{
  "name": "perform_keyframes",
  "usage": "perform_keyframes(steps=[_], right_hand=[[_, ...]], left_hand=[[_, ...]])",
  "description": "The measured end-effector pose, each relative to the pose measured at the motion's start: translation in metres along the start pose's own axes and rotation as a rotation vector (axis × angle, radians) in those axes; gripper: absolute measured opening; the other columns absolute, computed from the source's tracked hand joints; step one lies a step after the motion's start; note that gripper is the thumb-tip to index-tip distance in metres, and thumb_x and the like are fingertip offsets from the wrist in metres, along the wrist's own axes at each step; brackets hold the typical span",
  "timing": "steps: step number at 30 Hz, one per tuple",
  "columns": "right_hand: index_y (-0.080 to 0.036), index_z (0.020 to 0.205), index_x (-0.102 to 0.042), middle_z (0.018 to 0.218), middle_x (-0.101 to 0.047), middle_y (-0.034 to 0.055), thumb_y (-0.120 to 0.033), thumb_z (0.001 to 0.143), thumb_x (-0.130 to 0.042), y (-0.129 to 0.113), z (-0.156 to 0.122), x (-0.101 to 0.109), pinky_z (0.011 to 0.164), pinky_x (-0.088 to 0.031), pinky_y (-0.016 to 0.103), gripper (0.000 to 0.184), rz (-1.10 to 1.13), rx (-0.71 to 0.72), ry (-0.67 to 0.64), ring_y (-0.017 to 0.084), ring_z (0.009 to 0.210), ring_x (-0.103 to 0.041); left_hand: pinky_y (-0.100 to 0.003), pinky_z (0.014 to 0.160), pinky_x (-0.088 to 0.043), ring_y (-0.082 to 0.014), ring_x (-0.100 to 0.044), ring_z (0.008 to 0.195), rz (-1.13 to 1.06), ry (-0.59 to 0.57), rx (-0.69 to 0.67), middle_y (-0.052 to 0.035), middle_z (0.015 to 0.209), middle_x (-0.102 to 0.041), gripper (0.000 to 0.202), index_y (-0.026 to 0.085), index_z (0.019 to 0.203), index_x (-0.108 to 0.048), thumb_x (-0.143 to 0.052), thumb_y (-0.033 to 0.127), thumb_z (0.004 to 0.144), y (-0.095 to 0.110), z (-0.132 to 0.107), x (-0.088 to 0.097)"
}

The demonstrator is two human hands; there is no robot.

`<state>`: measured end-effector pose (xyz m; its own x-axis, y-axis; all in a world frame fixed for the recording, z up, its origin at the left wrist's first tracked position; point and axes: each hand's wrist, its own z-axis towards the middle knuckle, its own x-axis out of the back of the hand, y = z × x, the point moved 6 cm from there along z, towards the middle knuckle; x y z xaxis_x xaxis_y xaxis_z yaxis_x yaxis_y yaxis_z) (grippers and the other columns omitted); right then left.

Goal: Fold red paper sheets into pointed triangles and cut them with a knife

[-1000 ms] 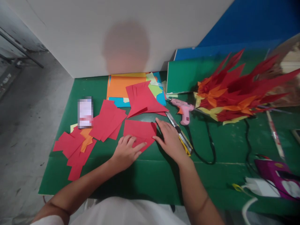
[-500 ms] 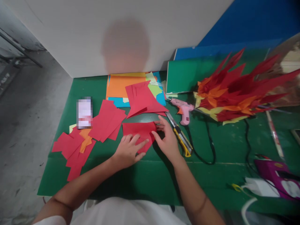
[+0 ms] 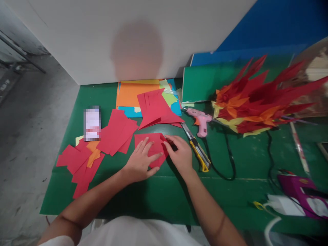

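Note:
A red paper piece lies on the green table in front of me. My left hand lies flat on it with fingers spread, pressing it down. My right hand pinches the sheet's right corner and folds it over toward the left. A yellow utility knife lies just right of my right hand. A pink glue gun rests beyond the knife.
Red paper pieces and scraps lie to the left, beside a phone. Coloured sheets and a cut red sheet sit at the back. A red and orange paper flower lies right; cables and a purple object at near right.
My right hand went from lying flat beside the red sheet to pinching its right corner and folding it leftward. My left hand slid slightly up the sheet.

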<state>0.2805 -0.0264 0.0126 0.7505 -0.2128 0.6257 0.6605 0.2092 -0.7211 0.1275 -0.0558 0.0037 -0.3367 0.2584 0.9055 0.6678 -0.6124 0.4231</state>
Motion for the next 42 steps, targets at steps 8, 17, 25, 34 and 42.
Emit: perform_keyframes(steps=[8,17,25,34,42], right_hand=[[-0.024,0.096,-0.073,0.087,-0.07,0.0067,-0.026,0.093,-0.049,-0.013,-0.004,-0.003,0.077,-0.052,0.038,0.024,-0.114,0.222,-0.108,0.021,0.083,-0.063],[-0.023,0.097,-0.073,0.1,-0.071,0.008,-0.022,0.093,-0.051,-0.012,-0.013,-0.012,0.082,-0.054,0.04,0.023,-0.066,0.329,-0.201,0.021,0.092,-0.063],[-0.022,0.108,-0.07,0.113,-0.07,0.0071,-0.021,0.094,-0.05,-0.013,-0.013,-0.012,0.086,-0.055,0.043,0.025,-0.071,0.379,-0.301,0.022,0.099,-0.06],[-0.019,0.12,-0.065,0.123,-0.066,0.0077,-0.017,0.094,-0.047,-0.008,-0.02,-0.015,0.096,-0.052,0.047,0.032,-0.084,0.459,-0.407,0.025,0.123,-0.052],[-0.016,0.123,-0.063,0.127,-0.063,0.0085,-0.017,0.095,-0.044,-0.01,-0.025,-0.017,0.098,-0.052,0.047,0.034,-0.109,0.488,-0.437,0.026,0.125,-0.051]], left_hand=[[-0.059,0.112,-0.024,-0.0392,-0.016,0.144,-0.005,0.005,0.0,-0.0131,0.157,-0.018,0.051,0.024,0.129,-0.057,-0.062,0.046,0.084,-0.001,0.001,0.001],[-0.059,0.113,-0.021,-0.04,-0.012,0.145,0.005,0.007,-0.025,-0.018,0.158,-0.01,0.051,0.022,0.129,-0.056,-0.058,0.049,0.086,-0.003,0.001,-0.002],[-0.059,0.113,-0.022,-0.0392,-0.016,0.144,0.018,0.044,-0.022,-0.0144,0.147,-0.038,0.05,0.021,0.124,-0.059,-0.06,0.05,0.084,-0.005,-0.002,-0.005],[-0.054,0.116,-0.023,-0.0361,-0.011,0.146,0.074,0.074,-0.036,-0.0233,0.154,-0.024,0.06,0.006,0.123,-0.049,-0.056,0.051,0.085,-0.004,-0.001,-0.006],[-0.05,0.117,-0.022,-0.0332,-0.008,0.147,0.101,0.118,-0.037,-0.0264,0.153,-0.025,0.079,0.0,0.137,-0.032,-0.055,0.053,0.083,-0.006,-0.002,-0.011]])
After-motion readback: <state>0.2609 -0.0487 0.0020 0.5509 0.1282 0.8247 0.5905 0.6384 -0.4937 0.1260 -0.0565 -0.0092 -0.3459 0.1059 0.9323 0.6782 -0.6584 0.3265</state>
